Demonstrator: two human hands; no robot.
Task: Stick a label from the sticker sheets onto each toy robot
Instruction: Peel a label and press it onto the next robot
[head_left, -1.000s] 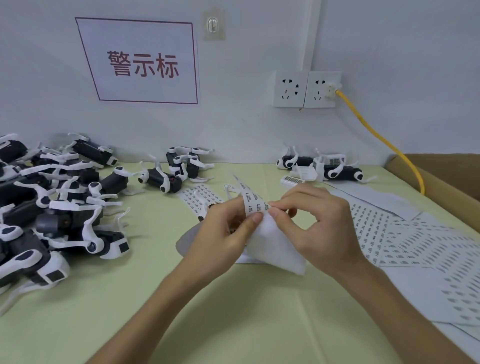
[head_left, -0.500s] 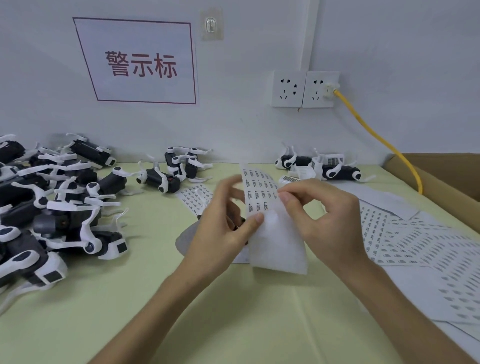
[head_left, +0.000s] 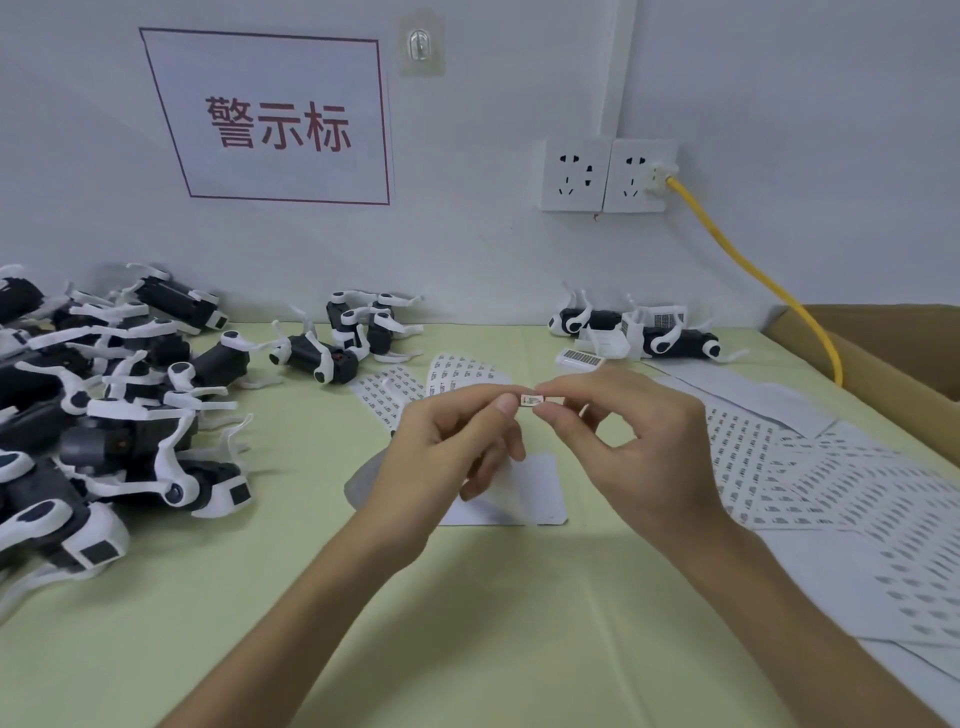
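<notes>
Your left hand (head_left: 457, 447) and right hand (head_left: 639, 452) meet above the pale green table (head_left: 467, 623), each pinching one end of a single small white printed label (head_left: 534, 400) between thumb and forefinger, probably to keep its sticky face clear until you pick a toy. Beneath them lies one mostly blank white backing sheet (head_left: 540, 493), with several overlapping printed sticker sheets (head_left: 831, 483) fanned within reach at your right. The black-and-white plastic toy robots (head_left: 130, 431) are heaped at your left, too tangled to count, with a cluster of about three robots (head_left: 343, 343) beyond and a pair of robots (head_left: 639, 332) against the wall
</notes>
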